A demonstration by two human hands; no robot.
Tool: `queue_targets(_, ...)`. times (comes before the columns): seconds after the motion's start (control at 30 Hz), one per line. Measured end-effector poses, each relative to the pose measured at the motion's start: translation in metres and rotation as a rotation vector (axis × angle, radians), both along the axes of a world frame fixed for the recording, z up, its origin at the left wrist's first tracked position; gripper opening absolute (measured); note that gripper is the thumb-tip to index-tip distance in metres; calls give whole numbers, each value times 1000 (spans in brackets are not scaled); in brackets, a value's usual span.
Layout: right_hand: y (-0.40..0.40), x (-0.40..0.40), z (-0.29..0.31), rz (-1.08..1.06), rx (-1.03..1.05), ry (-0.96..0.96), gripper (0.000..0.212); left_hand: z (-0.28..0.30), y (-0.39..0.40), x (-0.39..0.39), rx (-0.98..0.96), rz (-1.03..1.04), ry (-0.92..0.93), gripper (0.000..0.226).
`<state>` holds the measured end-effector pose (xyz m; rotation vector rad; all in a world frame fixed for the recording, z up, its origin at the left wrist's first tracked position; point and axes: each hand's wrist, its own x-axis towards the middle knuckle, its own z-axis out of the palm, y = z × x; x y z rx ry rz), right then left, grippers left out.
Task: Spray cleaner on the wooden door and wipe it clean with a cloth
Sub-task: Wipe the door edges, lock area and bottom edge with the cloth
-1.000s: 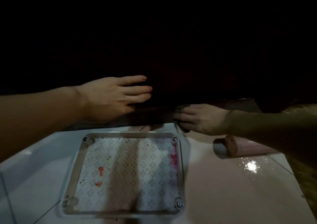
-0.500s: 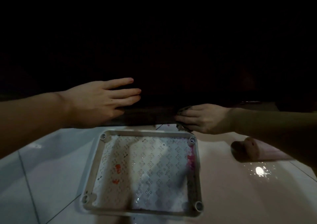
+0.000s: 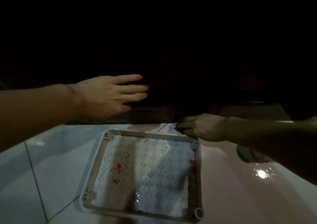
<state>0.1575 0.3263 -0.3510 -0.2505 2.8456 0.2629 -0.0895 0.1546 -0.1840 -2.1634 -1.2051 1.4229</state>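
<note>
Nearest the camera, a pale perforated tray [image 3: 199,163] with a raised rim lies flat on the glossy tiled floor [image 3: 51,163]; its mesh shows small red and purple stains, and a light glints off the wet tile to its right.

Just past the tray's far right corner, the right hand [image 3: 204,126] is low at the floor line, its fingers [image 3: 184,126] curled and bunched over a dark cloth [image 3: 178,129], of which only a small edge shows beneath the fingertips. The cloth sits where the floor meets the bottom edge of the door [image 3: 154,115].

Further back on the left, the left hand [image 3: 106,96] lies palm-flat against the lower door, fingers [image 3: 135,89] straight and close together, the top one slightly apart, holding nothing.

The door fills the whole far half of the view, very dark, its surface detail too dim to tell; only the brown bottom rail catches light.
</note>
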Motion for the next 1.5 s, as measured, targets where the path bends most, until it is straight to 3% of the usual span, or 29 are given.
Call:
queue_targets(0.1,-12,-2,10,-49,31,-59,41,2,-2,-2,17,-17,19,45)
queue_targets(0.27,-18,15,33,54,107,306,40,5,-7,-8,36,-18,44,46)
queue_targets(0.37,-17,12,43,64,176,386,38,1,-15,-20,58,-8,37,47)
queue_targets(0.57,-13,-6,37,156,175,243,43,-5,-32,-42,39,36,80,48)
queue_targets(0.7,-18,-29,24,83,38,-39,45,-10,-42,-55,29,60,91,50)
queue_targets(0.8,-21,-37,23,33,80,-185,46,-8,-42,-54,11,71,97,50)
queue_targets(0.93,-26,-33,32,131,71,56,36,-7,-42,-54,11,89,92,51)
queue_targets(1.0,-29,-32,44,154,83,227,38,-6,-42,-53,6,95,109,53)
queue_targets(1.1,-33,-39,62,176,126,339,44,-5,-42,-51,1,87,129,53)
queue_targets(1.3,-31,-51,46,203,112,223,40,-7,-46,-57,15,97,71,50)
queue_targets(1.5,-37,-74,14,112,56,-74,40,-12,-58,-70,39,114,47,48)
